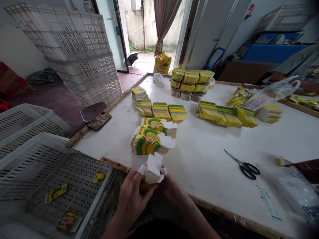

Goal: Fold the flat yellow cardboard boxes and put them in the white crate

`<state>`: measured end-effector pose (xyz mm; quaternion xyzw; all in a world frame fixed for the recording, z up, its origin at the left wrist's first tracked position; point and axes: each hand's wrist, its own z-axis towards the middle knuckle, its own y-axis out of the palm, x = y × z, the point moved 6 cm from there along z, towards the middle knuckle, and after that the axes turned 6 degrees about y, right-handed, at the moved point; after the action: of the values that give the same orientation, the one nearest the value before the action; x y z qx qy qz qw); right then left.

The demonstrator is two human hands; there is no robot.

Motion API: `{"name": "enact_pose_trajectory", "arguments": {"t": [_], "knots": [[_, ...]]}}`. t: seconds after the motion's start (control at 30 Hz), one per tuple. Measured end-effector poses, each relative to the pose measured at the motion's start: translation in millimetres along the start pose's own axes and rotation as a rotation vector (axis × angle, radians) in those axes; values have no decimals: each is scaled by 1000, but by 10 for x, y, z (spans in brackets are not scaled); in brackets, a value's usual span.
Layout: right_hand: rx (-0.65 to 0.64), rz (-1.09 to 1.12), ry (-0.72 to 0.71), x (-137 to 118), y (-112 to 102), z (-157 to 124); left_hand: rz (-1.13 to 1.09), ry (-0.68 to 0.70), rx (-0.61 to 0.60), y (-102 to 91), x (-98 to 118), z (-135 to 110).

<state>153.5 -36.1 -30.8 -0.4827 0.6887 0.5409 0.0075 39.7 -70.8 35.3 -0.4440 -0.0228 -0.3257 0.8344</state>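
Observation:
My left hand (131, 196) and my right hand (171, 192) are both closed round one small yellow-and-green carton (152, 171) with white flaps sticking up, held at the near edge of the white table (204, 156). The left index finger wears white tape. Just beyond the hands lie two stacks of flat cartons (149, 139) with the same green and yellow print. Further back stand bundled rows of flat cartons (160, 110) and a taller pile (191, 83).
A white perforated crate (74, 172) at my left holds a few small packets. Black scissors (245, 166) lie on the right of the table, by a clear plastic bag (294, 189). Two phones (96, 116) rest at the table's left edge. Another person's arm (294, 78) shows far right.

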Motion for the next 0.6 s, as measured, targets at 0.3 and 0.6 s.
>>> {"name": "enact_pose_trajectory", "arguments": {"t": [0.3,0.6], "knots": [[131,-495,-162,-448,44,-176,236,203,-57,-63,66,192],[127,-335,-207,-415,31,-203,251,206,-44,-66,114,207]]}}
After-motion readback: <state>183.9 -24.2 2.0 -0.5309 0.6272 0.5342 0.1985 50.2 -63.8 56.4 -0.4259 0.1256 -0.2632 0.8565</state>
